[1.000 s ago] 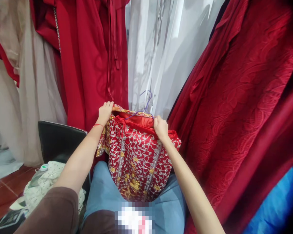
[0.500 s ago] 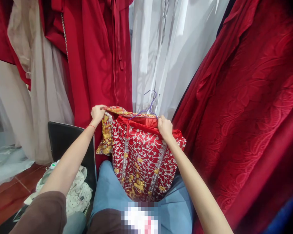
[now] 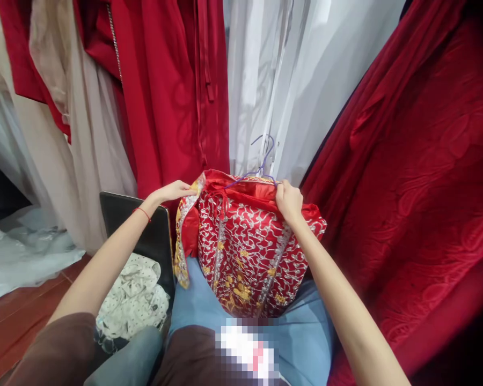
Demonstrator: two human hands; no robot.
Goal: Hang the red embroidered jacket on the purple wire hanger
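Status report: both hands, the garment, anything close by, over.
Left hand pinching gold flap. Right hand gripping garment at its top, beside purple hanger. Garment over lap; red clothes hang close on right.

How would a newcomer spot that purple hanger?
Find the white fabric hanging between stretches of red cloth. Below it in view is a red garment with silver patterning. At its top edge, beside the right hand, is the thin hanger, its purple colour unlike the red and white around it.

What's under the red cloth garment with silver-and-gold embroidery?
Blue cloth trouser legs show on either side of the garment's lower part; whatever its middle covers cannot be seen.
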